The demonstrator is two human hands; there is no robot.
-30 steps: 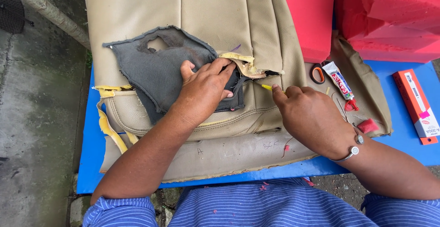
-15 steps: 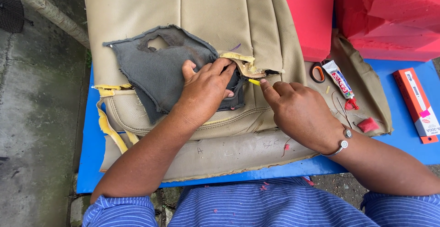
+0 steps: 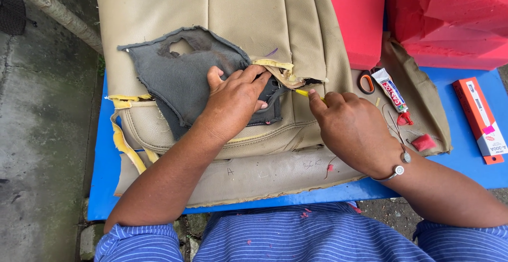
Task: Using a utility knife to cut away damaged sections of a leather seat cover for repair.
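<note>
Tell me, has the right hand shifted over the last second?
Yes. The right hand has slid left along the beige seat cover, away from the glue tube and towards the left hand.

- One beige seat cover (image 3: 254,24) lies on one blue table (image 3: 100,188).
- One grey fabric piece (image 3: 180,77) lies on it.
- Two hands are in view: one left hand (image 3: 235,100) and one right hand (image 3: 352,127).
- One thin yellow tool (image 3: 302,93).
- One pair of scissors with orange handles (image 3: 366,81).
- One glue tube (image 3: 391,90).
- One orange box (image 3: 479,119).
- At least two red foam blocks (image 3: 455,19); the exact number I cannot tell.
- One silver bracelet (image 3: 394,173).
</note>
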